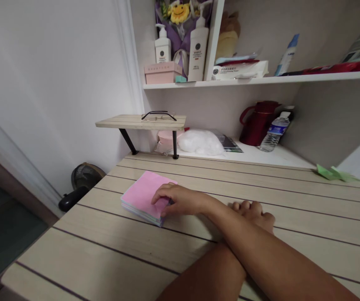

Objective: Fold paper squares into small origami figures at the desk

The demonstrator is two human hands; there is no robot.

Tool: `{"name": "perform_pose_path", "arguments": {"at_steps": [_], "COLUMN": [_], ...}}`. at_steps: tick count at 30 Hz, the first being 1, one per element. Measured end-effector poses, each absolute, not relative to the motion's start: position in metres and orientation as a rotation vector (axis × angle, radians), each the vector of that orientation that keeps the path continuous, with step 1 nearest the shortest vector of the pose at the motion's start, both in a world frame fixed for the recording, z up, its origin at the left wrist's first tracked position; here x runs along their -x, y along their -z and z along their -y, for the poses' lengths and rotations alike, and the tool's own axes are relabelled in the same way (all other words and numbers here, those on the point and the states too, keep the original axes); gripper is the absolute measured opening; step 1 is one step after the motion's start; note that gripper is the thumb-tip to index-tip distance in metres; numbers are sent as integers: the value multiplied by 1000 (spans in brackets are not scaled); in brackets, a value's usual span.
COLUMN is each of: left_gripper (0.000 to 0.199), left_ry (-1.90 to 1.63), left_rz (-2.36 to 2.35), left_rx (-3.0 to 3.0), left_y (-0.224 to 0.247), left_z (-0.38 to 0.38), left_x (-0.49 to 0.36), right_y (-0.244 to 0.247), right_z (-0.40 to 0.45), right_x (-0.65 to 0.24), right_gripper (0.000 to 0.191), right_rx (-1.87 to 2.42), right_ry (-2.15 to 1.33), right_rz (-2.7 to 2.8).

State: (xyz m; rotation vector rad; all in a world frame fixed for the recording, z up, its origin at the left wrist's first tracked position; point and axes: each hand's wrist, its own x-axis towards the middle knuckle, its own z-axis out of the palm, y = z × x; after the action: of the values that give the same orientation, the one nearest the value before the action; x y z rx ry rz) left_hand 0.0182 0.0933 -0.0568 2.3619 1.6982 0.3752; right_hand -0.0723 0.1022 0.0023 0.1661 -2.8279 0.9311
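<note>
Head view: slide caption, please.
Cross-armed: right hand at a pink-topped stack, left hand on the slatted table.

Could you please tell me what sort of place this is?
Probably a home or dormitory desk corner: a slatted desktop below a shelf holding pump bottles, with a red jug beneath.

Right hand at square, pink-topped paper stack | left hand on pale, dark-lined tabletop, right forearm crossing over left | glossy red-handled jug behind
</note>
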Motion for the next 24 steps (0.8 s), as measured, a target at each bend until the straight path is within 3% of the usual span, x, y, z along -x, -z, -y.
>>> {"name": "perform_pose_path", "arguments": {"at_steps": [11, 19, 24], "left_gripper": [31, 25, 23], "left_ry": [-365, -480, -553], "left_rz": [-1680, -1676, -1653], "left_rx": [-2408, -2408, -2244], "left_y": [56, 59, 56], "left_z": [-93, -93, -91], "left_x": [-18, -18, -14], "right_y": [-1, 7, -13], "right_z": [-102, -92, -93], "right_x": [75, 83, 71], "right_gripper": [13, 7, 8], "right_rx": [-169, 235, 231], "right_ry": [-996, -1195, -1019], "right_rz": [2744, 2426, 2124]}}
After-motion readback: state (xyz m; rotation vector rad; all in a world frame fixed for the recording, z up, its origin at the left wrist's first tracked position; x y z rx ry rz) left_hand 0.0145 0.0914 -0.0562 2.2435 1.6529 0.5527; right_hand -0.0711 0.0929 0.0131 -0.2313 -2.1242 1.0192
